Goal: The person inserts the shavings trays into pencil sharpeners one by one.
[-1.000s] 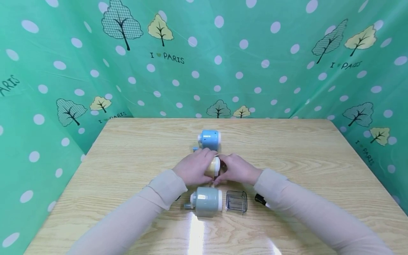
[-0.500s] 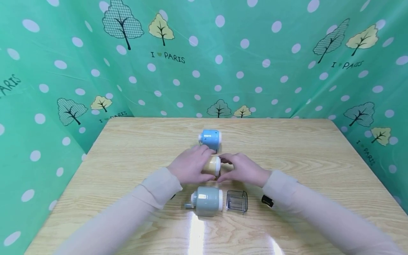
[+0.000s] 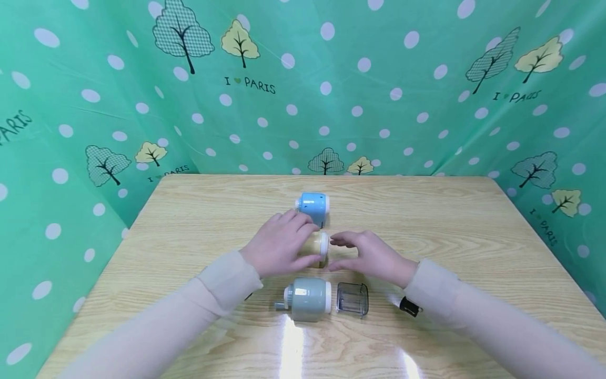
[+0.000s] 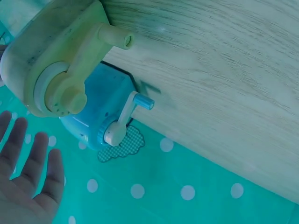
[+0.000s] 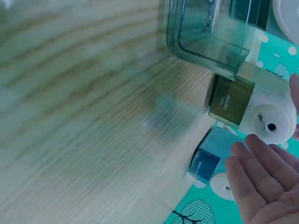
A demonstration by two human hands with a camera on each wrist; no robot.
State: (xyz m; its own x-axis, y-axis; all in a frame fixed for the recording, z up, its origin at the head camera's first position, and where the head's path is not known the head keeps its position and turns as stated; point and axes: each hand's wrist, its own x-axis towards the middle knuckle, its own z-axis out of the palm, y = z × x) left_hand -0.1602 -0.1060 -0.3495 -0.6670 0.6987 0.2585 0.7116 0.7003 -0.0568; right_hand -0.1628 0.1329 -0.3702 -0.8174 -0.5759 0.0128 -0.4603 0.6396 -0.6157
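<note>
A yellow hand-crank pencil sharpener (image 3: pixel 314 246) stands in the middle of the table, partly hidden behind my left hand (image 3: pixel 280 243). In the left wrist view, the spread fingers (image 4: pixel 29 156) lie beside its crank side; whether they touch it I cannot tell. To its right, my right hand (image 3: pixel 373 256) is held with loosely bent fingers and a gap to the white face, with nothing in it. In the right wrist view the yellow sharpener (image 5: pixel 230 103) shows its drawer in place and the round pencil hole. Nearer me is a grey-green sharpener (image 3: pixel 309 296), a clear drawer (image 3: pixel 352 299) beside it.
A blue pencil sharpener (image 3: pixel 313 204) stands behind the yellow one, its crank on the left. The wooden table (image 3: pixel 213 200) ends at a green polka-dot curtain (image 3: pixel 331 121). A small black item (image 3: pixel 410 306) shows below the right wrist.
Both hands have drawn apart from the yellow sharpener, the left hand leftward and the right hand rightward. The sharpeners and the clear drawer stay in place.
</note>
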